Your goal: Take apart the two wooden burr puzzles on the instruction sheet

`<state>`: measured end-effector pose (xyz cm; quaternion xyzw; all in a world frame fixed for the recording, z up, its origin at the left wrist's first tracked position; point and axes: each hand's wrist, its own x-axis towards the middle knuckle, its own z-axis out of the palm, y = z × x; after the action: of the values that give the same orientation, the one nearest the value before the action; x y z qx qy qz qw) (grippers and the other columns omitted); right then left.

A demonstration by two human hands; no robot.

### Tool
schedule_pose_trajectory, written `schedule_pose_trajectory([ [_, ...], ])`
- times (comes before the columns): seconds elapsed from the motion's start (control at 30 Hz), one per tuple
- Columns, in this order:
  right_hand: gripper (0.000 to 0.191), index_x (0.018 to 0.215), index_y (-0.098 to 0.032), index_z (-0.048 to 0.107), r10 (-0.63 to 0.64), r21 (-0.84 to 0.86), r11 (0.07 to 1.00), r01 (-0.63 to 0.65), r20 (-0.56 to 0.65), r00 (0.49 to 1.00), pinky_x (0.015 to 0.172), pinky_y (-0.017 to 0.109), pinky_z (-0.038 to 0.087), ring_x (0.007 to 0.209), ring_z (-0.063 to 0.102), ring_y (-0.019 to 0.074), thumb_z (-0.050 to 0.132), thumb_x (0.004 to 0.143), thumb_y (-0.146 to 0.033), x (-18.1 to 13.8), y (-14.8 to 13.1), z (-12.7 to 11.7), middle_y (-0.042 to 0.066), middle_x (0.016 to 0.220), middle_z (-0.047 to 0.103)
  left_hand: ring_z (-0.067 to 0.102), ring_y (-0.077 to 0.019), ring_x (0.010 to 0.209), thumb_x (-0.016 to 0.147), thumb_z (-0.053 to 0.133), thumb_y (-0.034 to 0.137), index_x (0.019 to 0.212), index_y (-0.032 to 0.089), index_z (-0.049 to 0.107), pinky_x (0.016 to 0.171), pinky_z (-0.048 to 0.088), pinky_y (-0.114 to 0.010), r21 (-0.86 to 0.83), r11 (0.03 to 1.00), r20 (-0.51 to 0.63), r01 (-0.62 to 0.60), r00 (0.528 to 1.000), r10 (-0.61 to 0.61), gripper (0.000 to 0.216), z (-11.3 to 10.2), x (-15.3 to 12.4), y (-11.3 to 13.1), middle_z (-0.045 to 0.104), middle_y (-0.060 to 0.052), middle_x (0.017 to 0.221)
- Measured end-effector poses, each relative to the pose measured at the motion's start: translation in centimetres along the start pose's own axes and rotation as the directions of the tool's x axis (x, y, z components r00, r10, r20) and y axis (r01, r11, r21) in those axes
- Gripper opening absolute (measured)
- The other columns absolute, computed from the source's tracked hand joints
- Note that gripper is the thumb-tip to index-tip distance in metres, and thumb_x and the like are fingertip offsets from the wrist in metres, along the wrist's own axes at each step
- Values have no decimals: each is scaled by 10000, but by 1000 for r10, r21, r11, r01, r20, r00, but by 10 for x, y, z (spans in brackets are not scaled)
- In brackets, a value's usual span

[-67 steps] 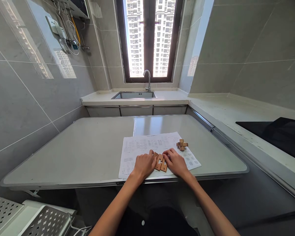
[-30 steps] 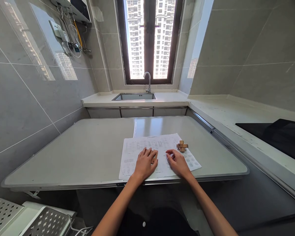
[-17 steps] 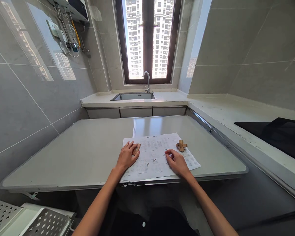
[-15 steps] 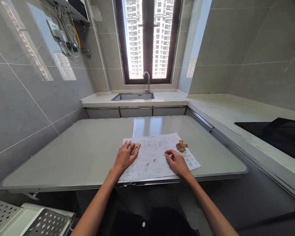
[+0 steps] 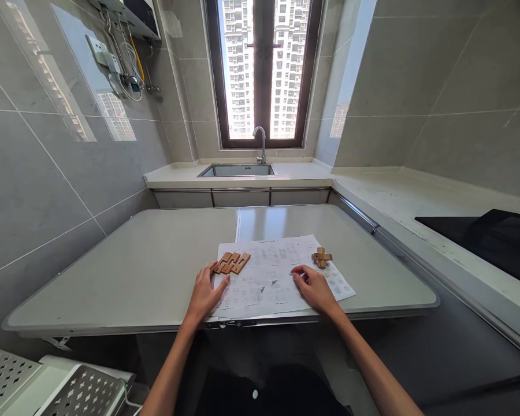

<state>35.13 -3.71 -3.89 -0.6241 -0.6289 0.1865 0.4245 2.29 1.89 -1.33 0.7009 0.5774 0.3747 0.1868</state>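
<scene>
Head: 2 hands [image 5: 205, 293] [image 5: 314, 288], 3 wooden slats [image 5: 230, 264]

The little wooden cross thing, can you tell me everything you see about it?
The wooden cross looks made of chunky bars crossing each other, lighter and darker brown. It rests at the right edge of the paper. No hand touches it; the right hand is nearest, a little apart. Tiny details don't show.

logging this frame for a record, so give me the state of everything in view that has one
flat wooden pieces: lying side by side
wooden cross: assembled
printed paper: spread flat, partly covered
left hand: thumb and fingers spread, beside the flat pieces; contact unclear
right hand: fingers loosely curled, nothing seen in it
window: appears shut
faucet: no water visible
</scene>
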Motion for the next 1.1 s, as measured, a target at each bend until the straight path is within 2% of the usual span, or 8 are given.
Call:
schedule_pose_trajectory([
  [0.4,300,981,-220,727,-8,1,1000,8,12,1000,700,331,493,724,652,217,492,938,-404,1,3,1,61,926,766,663,-285,1192,896,601,494,1200,190,643,1049,515,-437,-150,986,-79,74,993,-86,432,-6,-5,1,705,-123,1268],
  [1.1,309,973,-219,718,0,31,1000,0,25,1000,699,336,475,732,638,228,491,936,-426,1,4,2,69,923,758,681,-292,1144,882,622,467,1147,187,672,1029,520,-444,-218,971,-79,101,989,-121,387,-6,-5,2,731,-119,1214],
])
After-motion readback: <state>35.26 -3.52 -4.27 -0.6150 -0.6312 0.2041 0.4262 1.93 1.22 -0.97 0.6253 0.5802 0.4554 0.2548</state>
